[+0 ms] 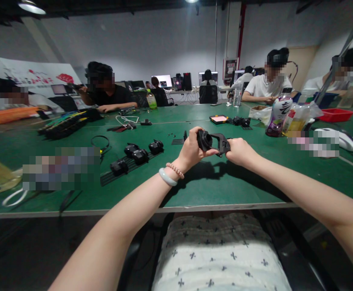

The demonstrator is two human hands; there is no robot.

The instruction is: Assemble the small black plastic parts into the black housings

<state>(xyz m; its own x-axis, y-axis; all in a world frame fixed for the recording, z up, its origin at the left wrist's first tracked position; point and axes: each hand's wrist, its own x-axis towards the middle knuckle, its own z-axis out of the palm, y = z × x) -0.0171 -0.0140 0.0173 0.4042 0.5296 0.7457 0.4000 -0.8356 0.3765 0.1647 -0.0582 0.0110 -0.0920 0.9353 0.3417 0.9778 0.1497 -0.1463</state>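
Note:
Both my hands hold a small black device with a round lens-like part and a frame (212,142) above the green table (213,186). My left hand (191,150) is closed round the lens end; it wears a pale bangle and a bead bracelet. My right hand (238,151) is closed on the frame end. To the left, three similar black parts (138,154) rest on a dark ribbed strip (125,167).
A purple drink bottle (278,115) and snack bags (299,117) stand at the right, with a red tray (335,115) behind. A pink-framed tray (218,119), cables (100,141) and a black bundle (64,123) lie further off. Other people sit along the far side.

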